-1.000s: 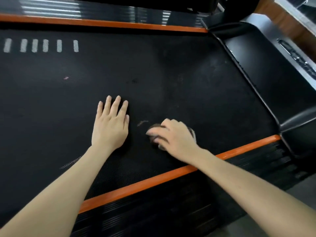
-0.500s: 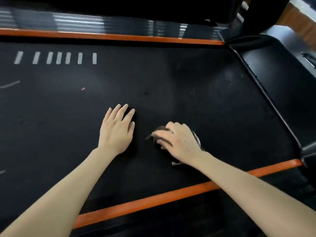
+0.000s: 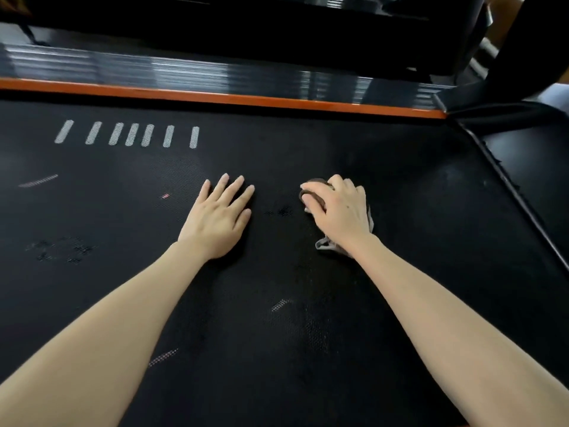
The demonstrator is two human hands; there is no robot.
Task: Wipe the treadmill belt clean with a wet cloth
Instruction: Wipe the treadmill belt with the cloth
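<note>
Narrow orange trim strip along the far edge of the treadmill, straight from left to right. Just beyond it, glossy black ribbed side rail, streaked with pale reflected light. Above the rail, dark shadowed black frame, details too dim to make out. At the far right corner, thick black upright post, slanting up out of view. Along the right edge, smooth matte black cover panel. Between post and panel, small pale grey patch, too little shown to identify.
</note>
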